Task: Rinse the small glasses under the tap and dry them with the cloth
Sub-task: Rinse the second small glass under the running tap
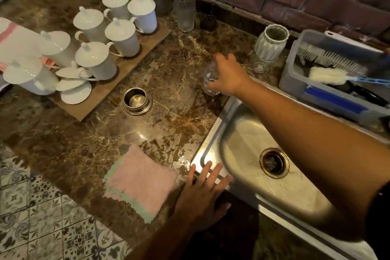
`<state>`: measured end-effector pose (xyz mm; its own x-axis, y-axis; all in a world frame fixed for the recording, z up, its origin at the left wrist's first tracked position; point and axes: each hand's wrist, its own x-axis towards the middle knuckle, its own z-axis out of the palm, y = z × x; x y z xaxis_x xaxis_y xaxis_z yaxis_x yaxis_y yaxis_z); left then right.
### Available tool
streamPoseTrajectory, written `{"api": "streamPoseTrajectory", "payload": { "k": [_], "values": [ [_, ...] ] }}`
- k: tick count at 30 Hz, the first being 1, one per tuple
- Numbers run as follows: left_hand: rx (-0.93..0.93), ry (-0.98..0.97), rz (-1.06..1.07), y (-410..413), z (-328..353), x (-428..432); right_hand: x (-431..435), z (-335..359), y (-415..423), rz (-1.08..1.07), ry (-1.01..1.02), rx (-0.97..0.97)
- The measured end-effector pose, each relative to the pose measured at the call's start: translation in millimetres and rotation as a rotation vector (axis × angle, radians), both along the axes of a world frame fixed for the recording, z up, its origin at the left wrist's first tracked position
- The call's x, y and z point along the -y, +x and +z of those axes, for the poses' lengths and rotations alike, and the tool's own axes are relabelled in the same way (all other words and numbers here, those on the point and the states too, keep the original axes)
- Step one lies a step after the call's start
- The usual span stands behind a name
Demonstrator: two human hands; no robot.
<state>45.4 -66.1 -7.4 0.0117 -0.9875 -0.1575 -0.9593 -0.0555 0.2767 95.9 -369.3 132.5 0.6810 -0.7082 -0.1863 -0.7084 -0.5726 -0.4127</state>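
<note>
Right hand (229, 77) reaches across the sink (238, 133) corner, fingers wrapped around a small clear glass (209, 82) standing on the marble counter (168, 91) just beside the sink rim. Left hand (202, 196) lies flat at the counter edge, fingers spread, holding nothing. Pink cloth (140, 183) (green-edged, folded) lies just left of it. Another small glass (259, 66) stands farther back.
</note>
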Motion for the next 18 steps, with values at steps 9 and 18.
{"api": "streamPoseTrajectory", "payload": {
  "k": [9, 18],
  "values": [
    [0.077, 0.056, 0.005, -3, 10, 0, -77, 40, -126, 0.013, 0.072, -0.034],
    [0.044, 0.214, 0.157, -36, 39, 12, -133, 55, -255, -0.108, 0.101, -0.075]
  ]
}}
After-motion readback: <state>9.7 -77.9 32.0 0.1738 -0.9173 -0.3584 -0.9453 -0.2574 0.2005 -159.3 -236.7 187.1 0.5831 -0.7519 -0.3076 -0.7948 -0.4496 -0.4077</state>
